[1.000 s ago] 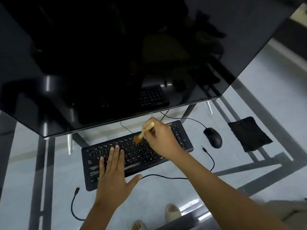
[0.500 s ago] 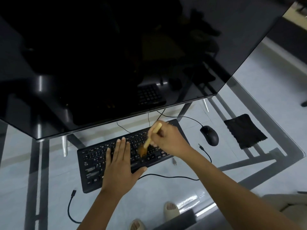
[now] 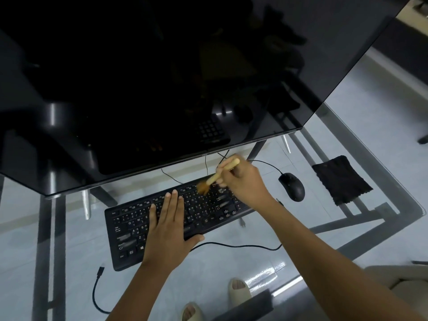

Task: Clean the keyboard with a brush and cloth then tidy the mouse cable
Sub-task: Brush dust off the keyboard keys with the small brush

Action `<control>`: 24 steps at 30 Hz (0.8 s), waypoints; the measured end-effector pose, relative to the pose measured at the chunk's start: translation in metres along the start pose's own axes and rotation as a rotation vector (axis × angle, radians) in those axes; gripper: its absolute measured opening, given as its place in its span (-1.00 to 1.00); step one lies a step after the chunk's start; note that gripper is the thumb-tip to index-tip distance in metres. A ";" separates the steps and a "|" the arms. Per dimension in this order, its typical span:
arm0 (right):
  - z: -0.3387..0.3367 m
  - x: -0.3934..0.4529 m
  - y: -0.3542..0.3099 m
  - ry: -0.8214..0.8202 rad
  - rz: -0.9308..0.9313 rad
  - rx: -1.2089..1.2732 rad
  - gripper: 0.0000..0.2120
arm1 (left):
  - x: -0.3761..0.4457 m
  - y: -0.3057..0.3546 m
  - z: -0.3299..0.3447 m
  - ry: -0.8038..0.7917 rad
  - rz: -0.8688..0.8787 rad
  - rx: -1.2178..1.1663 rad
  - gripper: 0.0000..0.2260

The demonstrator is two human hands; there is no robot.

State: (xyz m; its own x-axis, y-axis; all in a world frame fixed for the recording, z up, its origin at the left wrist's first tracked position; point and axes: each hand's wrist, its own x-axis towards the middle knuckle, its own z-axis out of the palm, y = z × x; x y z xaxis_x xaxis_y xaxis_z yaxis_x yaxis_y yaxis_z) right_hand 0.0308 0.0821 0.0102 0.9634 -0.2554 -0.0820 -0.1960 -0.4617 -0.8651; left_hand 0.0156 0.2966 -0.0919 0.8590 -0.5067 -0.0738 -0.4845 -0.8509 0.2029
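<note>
**Brush blurred over the keyboard's far rows**

The left hand lay flat with straight fingers, hiding the middle keys of the keyboard. The right hand gripped the brush, whose bristles blurred on the far rows. Right of the keyboard sat the mouse, then the cloth. The monitor hid the desk beyond.

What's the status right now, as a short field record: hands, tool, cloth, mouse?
left hand: flat on the keyboard, fingers straight
right hand: grips the brush
brush: bristles on the upper key rows, blurred
cloth: lying on the glass table, right of the mouse, untouched
mouse: beside the keyboard's right end, no hand on it
</note>
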 end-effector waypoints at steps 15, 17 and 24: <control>-0.014 0.006 0.009 0.294 -0.022 0.001 -0.92 | 0.014 0.027 -0.006 0.046 0.015 -0.072 -0.19; -0.025 0.007 0.018 0.245 0.011 -0.120 -0.93 | 0.020 0.031 -0.006 0.038 0.019 -0.079 -0.20; -0.058 0.003 0.030 0.128 0.013 -0.217 -0.90 | 0.043 0.052 -0.004 0.013 0.076 -0.079 -0.04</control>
State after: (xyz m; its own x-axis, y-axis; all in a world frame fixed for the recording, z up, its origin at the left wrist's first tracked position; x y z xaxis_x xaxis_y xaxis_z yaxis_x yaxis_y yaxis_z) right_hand 0.0169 0.0180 0.0128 0.9323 -0.3612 -0.0173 -0.2562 -0.6259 -0.7366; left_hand 0.0274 0.2308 -0.0808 0.8228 -0.5667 -0.0428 -0.5338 -0.7965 0.2840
